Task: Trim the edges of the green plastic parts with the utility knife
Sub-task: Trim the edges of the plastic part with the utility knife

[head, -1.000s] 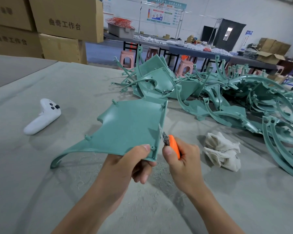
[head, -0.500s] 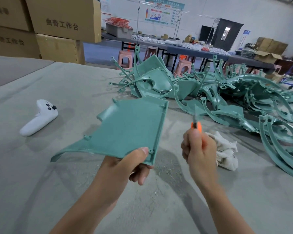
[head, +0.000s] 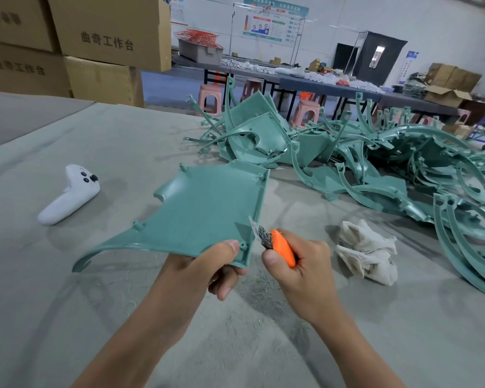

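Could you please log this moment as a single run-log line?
left hand: holding green plastic part | right hand: gripping utility knife | blade at part's right edge | untrimmed pile behind

Grey felt-covered table [head: 129,141] carrying loose parts, a controller and a cloth.

A white controller [head: 70,194] is lying toward the left edge, buttons facing up, well apart from everything else. A tangled pile of green parts [head: 375,166] is sprawling from the far edge down along the right edge, pieces overlapping and some poking upward. A crumpled cream cloth [head: 368,252] is resting just beside the near end of that pile. Fine shavings [head: 259,289] are littering the felt near the middle, toward the near edge.
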